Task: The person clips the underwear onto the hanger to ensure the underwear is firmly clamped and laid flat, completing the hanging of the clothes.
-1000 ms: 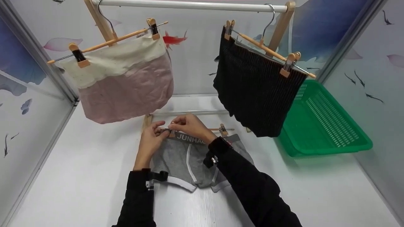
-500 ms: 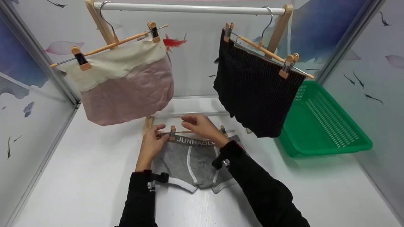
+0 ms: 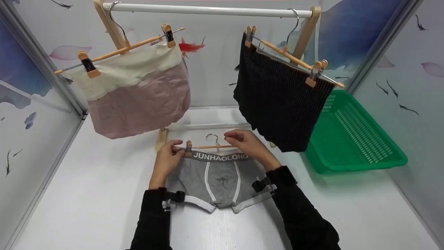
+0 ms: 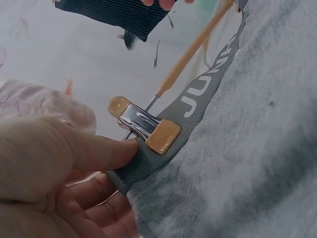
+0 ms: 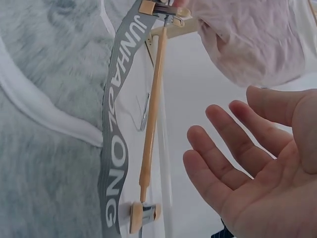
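Grey boxer briefs [image 3: 222, 184] with white trim and a lettered waistband [image 5: 115, 114] lie over the table in the head view. Along the waistband runs a wooden clip hanger [image 3: 208, 147] with a metal hook. Its left clip [image 4: 163, 136] bites the waistband near the corner. My left hand [image 3: 165, 161] pinches that corner between thumb and fingers, right beside the clip. Over the hanger's right half is my right hand [image 3: 247, 143], fingers extended and apart from the fabric, holding nothing. The right clip [image 5: 143, 218] sits beside the waistband edge, hidden behind the hand in the head view.
A rack with a white rail [image 3: 208, 9] stands ahead. From it hang pink-and-cream shorts [image 3: 142, 100] at left and a black ribbed garment [image 3: 277, 100] at right, both clipped to hangers. At the right is a green plastic basket [image 3: 364, 163].
My right hand has left the left clip and moved right along the hanger, uncovering the lettering and the hook. My left hand stays at the waistband corner.
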Demonstrator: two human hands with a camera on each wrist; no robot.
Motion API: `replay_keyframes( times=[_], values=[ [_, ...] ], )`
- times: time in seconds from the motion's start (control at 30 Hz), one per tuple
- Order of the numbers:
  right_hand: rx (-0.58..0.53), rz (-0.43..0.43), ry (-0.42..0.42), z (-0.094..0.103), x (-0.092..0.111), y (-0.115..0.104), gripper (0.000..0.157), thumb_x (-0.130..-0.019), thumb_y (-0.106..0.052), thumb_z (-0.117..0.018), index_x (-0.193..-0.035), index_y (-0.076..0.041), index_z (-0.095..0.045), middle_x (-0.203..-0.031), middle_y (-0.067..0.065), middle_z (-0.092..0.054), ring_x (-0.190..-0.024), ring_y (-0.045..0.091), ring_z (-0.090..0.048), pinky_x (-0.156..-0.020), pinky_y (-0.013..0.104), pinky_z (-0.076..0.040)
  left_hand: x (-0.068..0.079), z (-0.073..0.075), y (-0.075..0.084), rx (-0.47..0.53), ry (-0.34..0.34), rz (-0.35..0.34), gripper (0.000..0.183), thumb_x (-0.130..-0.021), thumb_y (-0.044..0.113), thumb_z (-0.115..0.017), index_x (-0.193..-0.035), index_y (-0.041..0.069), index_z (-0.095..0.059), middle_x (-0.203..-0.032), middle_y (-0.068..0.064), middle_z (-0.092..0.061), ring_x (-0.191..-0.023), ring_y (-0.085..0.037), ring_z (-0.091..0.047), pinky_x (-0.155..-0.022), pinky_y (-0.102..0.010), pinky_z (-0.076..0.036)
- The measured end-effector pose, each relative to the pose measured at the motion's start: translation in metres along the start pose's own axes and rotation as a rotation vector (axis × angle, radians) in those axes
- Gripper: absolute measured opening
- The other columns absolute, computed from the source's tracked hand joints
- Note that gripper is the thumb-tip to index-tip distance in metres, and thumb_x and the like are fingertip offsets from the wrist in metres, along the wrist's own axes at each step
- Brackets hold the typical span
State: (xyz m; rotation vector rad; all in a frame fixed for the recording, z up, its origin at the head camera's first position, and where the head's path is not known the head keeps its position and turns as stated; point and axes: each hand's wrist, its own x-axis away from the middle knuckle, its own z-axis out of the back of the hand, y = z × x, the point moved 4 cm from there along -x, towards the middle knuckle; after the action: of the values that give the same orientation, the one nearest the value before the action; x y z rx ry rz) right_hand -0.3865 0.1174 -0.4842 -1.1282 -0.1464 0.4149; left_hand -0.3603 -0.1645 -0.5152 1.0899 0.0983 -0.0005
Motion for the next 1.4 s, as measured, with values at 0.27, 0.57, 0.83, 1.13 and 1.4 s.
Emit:
replay_keyframes(
  times=[0.27, 0.57, 0.83, 1.13, 1.4],
  values=[
    [0.037, -0.046, -0.012, 0.000, 0.015, 0.016, 0.037, -0.103, -0.018, -0.061, -0.131, 0.008, -0.063, -0.130, 0.019, -0.065, -0.121, 0.031, -0.061, -0.104, 0.045, -0.046, 0.003, -0.001, -0.001, -0.016, -0.046, -0.005, 0.033, -0.094, -0.001, -0.064, -0.127, -0.007, -0.064, -0.105, -0.019, -0.072, -0.099, -0.033, -0.068, -0.084, -0.044, -0.053],
    [0.110, -0.109, -0.036, -0.005, 0.026, 0.029, 0.038, -0.103, -0.017, -0.061, -0.134, 0.004, -0.062, -0.136, 0.018, -0.062, -0.134, 0.036, -0.050, -0.111, 0.047, -0.039, 0.003, -0.007, 0.003, 0.028, -0.058, -0.080, 0.029, -0.095, 0.010, -0.070, -0.121, -0.003, -0.069, -0.113, -0.021, -0.069, -0.100, -0.032, -0.069, -0.090, -0.048, -0.052],
    [0.127, -0.059, -0.085, -0.007, 0.030, 0.033, 0.039, -0.104, -0.019, -0.060, -0.134, 0.006, -0.061, -0.139, 0.019, -0.059, -0.139, 0.039, -0.044, -0.111, 0.046, -0.039, 0.002, -0.010, 0.002, -0.013, -0.032, -0.107, 0.027, -0.098, 0.015, -0.069, -0.119, 0.000, -0.070, -0.111, -0.018, -0.071, -0.102, -0.032, -0.068, -0.093, -0.050, -0.050],
    [0.161, -0.053, -0.132, -0.001, 0.034, 0.026, 0.044, -0.104, -0.023, -0.061, -0.137, 0.005, -0.059, -0.141, 0.021, -0.057, -0.137, 0.038, -0.046, -0.109, 0.050, -0.040, 0.003, -0.009, 0.012, -0.118, 0.018, -0.152, 0.028, -0.097, 0.014, -0.069, -0.119, -0.003, -0.069, -0.111, -0.022, -0.069, -0.101, -0.036, -0.067, -0.093, -0.051, -0.049],
    [0.174, -0.080, -0.040, 0.020, 0.045, 0.022, 0.044, -0.104, -0.020, -0.061, -0.138, 0.007, -0.057, -0.147, 0.024, -0.051, -0.138, 0.039, -0.045, -0.110, 0.050, -0.039, 0.017, -0.030, 0.057, -0.300, 0.072, -0.356, 0.029, -0.093, 0.011, -0.072, -0.119, -0.001, -0.071, -0.112, -0.022, -0.067, -0.106, -0.042, -0.061, -0.093, -0.053, -0.046]
  ],
)
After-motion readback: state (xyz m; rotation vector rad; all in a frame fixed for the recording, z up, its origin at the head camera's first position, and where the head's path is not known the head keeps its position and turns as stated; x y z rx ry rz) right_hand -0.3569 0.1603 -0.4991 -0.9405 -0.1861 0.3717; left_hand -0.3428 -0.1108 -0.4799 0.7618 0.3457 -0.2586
